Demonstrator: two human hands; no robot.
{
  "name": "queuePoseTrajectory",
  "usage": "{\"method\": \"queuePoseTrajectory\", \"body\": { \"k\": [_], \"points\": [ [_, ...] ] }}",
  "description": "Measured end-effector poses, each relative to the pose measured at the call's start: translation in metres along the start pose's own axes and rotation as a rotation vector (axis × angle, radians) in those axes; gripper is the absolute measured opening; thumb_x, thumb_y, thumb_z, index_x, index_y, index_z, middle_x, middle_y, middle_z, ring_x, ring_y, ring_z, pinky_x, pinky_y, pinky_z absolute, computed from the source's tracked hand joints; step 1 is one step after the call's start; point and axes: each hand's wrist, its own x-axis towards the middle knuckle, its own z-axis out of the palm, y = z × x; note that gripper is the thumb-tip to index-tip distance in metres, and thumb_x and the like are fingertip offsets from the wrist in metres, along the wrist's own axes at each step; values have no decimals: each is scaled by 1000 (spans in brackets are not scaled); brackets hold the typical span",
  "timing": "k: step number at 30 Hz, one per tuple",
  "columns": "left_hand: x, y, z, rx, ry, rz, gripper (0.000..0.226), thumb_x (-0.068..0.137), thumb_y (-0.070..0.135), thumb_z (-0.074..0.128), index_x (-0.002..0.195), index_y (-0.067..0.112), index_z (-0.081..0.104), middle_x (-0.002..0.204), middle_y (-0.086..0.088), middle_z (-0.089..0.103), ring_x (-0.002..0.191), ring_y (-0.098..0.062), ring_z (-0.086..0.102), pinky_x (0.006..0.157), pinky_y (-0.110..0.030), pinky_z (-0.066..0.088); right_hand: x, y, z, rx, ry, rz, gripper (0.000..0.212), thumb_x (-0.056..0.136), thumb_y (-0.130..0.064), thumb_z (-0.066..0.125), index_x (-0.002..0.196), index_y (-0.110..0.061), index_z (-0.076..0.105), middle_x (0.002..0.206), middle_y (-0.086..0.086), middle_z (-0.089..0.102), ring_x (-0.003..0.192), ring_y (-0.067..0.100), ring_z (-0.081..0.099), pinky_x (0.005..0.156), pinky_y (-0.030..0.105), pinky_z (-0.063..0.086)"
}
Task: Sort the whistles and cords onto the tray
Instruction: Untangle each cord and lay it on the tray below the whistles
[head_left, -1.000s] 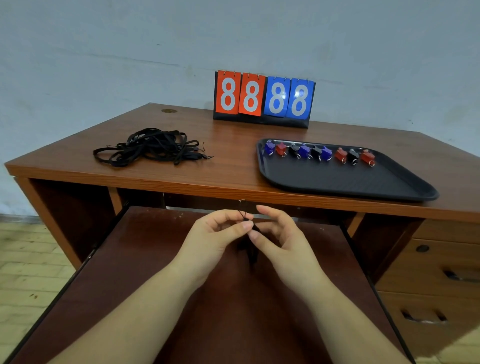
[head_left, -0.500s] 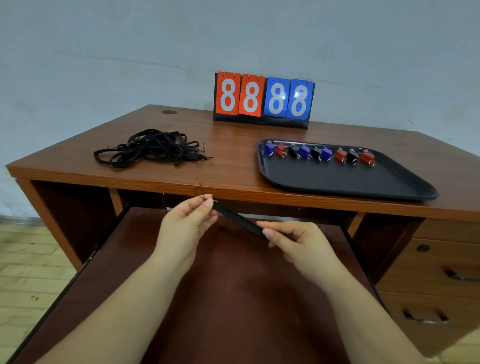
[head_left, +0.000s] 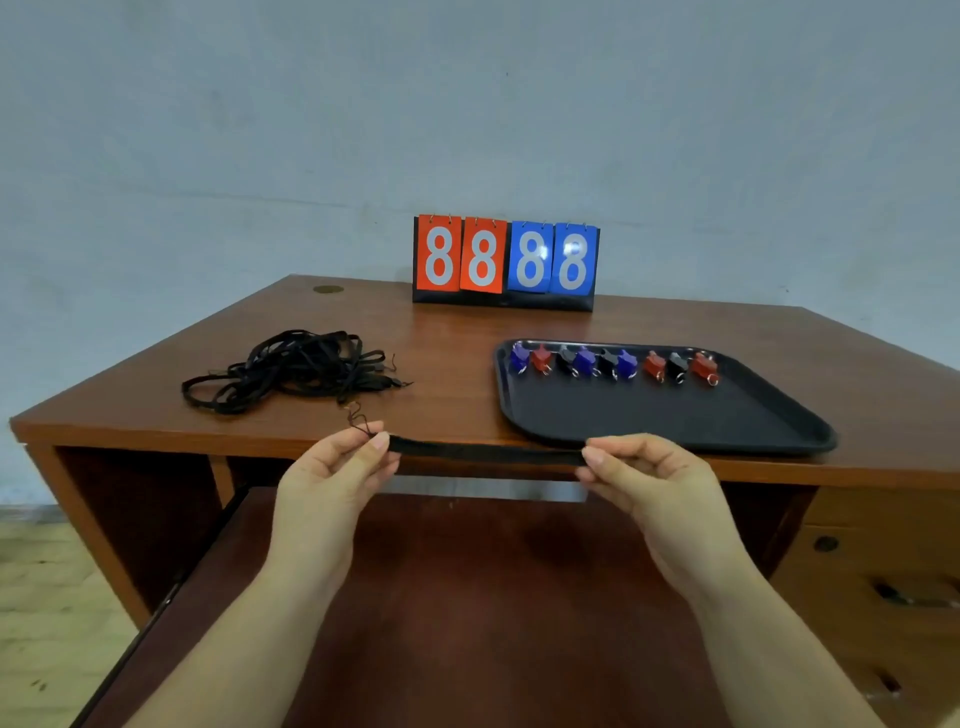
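A black cord (head_left: 483, 452) is stretched flat between my two hands just in front of the desk's front edge. My left hand (head_left: 332, 467) pinches its left end, where a thin loop of string sticks up. My right hand (head_left: 644, 473) pinches its right end, close to the near rim of the black tray (head_left: 649, 421). Several whistles (head_left: 613, 362) in blue, red and black stand in a row along the tray's far side. A tangled pile of black cords (head_left: 296, 366) lies on the desk at the left.
A flip scoreboard (head_left: 506, 262) showing 8s stands at the back of the wooden desk (head_left: 457, 364). A pulled-out keyboard shelf (head_left: 467, 597) lies under my forearms. Drawers (head_left: 878, 571) are at the lower right.
My hands have moved apart and risen toward the desk edge, pulling the black cord from a bunch between my fingers into a straight, level band.
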Motion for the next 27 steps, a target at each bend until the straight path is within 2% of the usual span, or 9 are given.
{"method": "queuePoseTrajectory", "body": {
  "k": [4, 7, 10, 13, 15, 19, 24, 27],
  "points": [
    [10, 14, 20, 132, -128, 49, 22, 85, 3, 62, 101, 18, 67, 88, 2, 69, 78, -9, 69, 69, -15, 55, 17, -38, -19, -327, -54, -91, 13, 78, -2, 71, 84, -13, 72, 75, -1, 76, 75, 6, 72, 73, 16, 56],
    [20, 22, 41, 390, -225, 92, 18, 84, 5, 64, 90, 20, 70, 87, 2, 72, 77, -6, 70, 66, -12, 53, 39, -56, -38, -707, -60, -152, 14, 80, -12, 71, 83, -26, 72, 75, -11, 73, 73, -2, 68, 66, 7, 48],
    [36, 23, 63, 638, -287, 156, 13, 82, 12, 69, 84, 25, 71, 84, 12, 70, 76, 3, 65, 69, -8, 44, 62, -61, -53, -925, -61, -178, 15, 80, -19, 72, 79, -33, 66, 82, -18, 67, 79, -5, 62, 68, 8, 42],
    [53, 14, 80, 857, -343, 230, 10, 81, 18, 71, 83, 28, 70, 83, 19, 65, 81, 5, 58, 72, -6, 39, 85, -56, -63, -1015, -69, -153, 14, 81, -21, 70, 79, -31, 61, 83, -13, 65, 80, -1, 59, 69, 12, 43],
    [64, 6, 90, 942, -374, 242, 9, 80, 20, 72, 82, 28, 70, 83, 16, 68, 82, 2, 60, 76, -15, 42, 101, -47, -70, -1022, -42, -140, 13, 81, -22, 71, 77, -29, 61, 83, -11, 66, 80, 3, 60, 72, 18, 47],
    [84, -7, 105, 1036, -412, 271, 7, 77, 21, 75, 82, 24, 73, 78, 10, 70, 76, -4, 62, 66, -9, 40, 133, -30, -85, -974, 8, -101, 9, 78, -23, 74, 77, -22, 65, 80, -5, 67, 77, 7, 61, 63, 16, 43],
    [105, -19, 124, 1161, -438, 324, 11, 79, 22, 72, 82, 32, 69, 80, 17, 65, 73, 4, 55, 66, -8, 37, 169, -18, -88, -1074, -68, -34, 12, 79, -21, 74, 75, -23, 62, 83, -6, 65, 78, 6, 59, 67, 17, 42],
    [118, -24, 137, 1318, -442, 314, 10, 81, 27, 69, 90, 30, 71, 91, 12, 66, 87, -6, 59, 76, -19, 44, 189, -12, -87, -1166, -91, -29, 14, 78, -23, 75, 73, -23, 61, 80, -8, 63, 76, 6, 58, 67, 20, 43]
  ]
}}
